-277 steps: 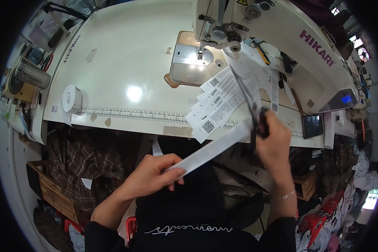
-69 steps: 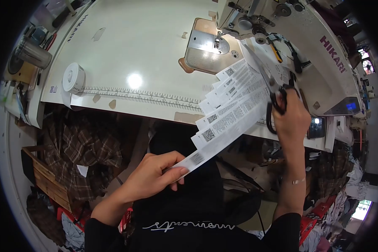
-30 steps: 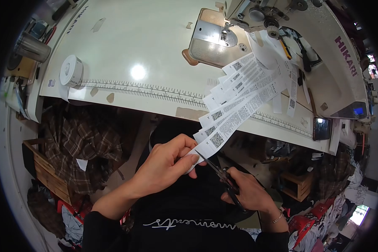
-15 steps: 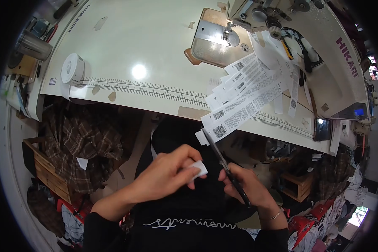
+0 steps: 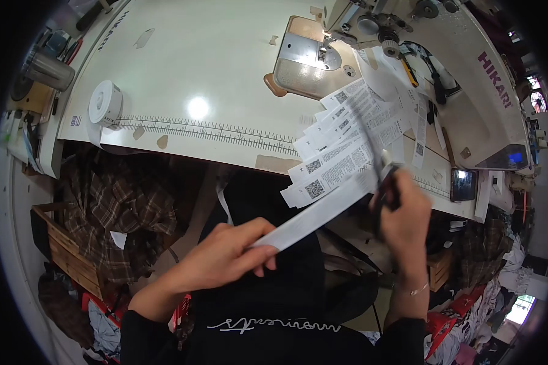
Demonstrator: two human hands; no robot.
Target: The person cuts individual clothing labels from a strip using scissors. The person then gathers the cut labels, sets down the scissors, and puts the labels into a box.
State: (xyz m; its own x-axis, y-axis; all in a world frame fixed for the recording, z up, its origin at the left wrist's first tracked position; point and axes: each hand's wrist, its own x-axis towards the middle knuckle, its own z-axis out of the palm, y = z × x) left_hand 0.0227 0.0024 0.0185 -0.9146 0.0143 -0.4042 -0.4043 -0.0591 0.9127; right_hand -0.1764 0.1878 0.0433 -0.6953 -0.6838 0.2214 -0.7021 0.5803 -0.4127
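My left hand [image 5: 234,252] pinches the near end of a white label strip [image 5: 313,220] between thumb and fingers. The strip slants up and right across the table's front edge. My right hand [image 5: 405,213] is closed round the black handles of the scissors [image 5: 380,161], at the strip's far end; the blades are smeared by motion and point up over the labels. Several printed labels [image 5: 335,167] with square codes lie fanned out on the table beyond the strip. A roll of white tape [image 5: 106,103] stands at the table's left, its tail hanging over the edge.
The sewing machine [image 5: 469,79] stands at the right, its needle plate [image 5: 307,55] near the top centre. A yellow cutter [image 5: 408,70] and a phone [image 5: 463,184] lie at the right. Plaid cloth [image 5: 122,213] and a wooden crate [image 5: 73,255] are below left.
My right hand has moved up and right with the scissors, from near my left hand to over the table. A longer strip now stretches from my left hand, which held a short white end.
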